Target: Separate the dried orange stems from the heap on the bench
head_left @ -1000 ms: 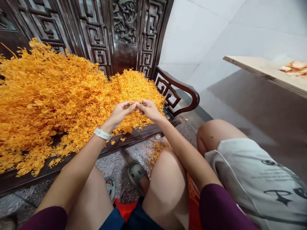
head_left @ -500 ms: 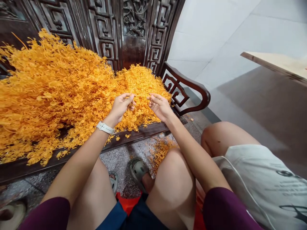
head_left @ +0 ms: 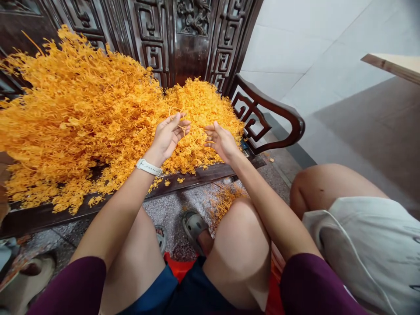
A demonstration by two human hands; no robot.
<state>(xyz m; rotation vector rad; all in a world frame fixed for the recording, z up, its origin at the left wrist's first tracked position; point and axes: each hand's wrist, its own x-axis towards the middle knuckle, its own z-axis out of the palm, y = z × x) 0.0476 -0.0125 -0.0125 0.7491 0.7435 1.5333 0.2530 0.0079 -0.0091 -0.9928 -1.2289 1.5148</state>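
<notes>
My left hand [head_left: 169, 133], with a pale watch strap [head_left: 149, 167] at the wrist, pinches a thin orange strand [head_left: 182, 128] between thumb and fingers. To its right, my right hand [head_left: 222, 139] is held apart from it, fingers spread and nothing seen between them. Both hands hover over the front of a large heap of orange plastic-looking sprigs [head_left: 108, 113] on a dark carved wooden bench [head_left: 192, 57]. A few loose bits [head_left: 180, 180] rest on the bench's front edge.
The bench's curved armrest [head_left: 278, 105] rises right of the heap. Orange stems [head_left: 226, 199] lie on the speckled floor beyond my knee. A seated person's bare knee and pale shorts [head_left: 364, 227] are close on the right. A wooden board [head_left: 393, 65] juts in at upper right.
My hands have moved apart from the thin piece stretched between them. The right hand's fingers have opened, and the left has risen slightly with the strand. The view has shifted a little.
</notes>
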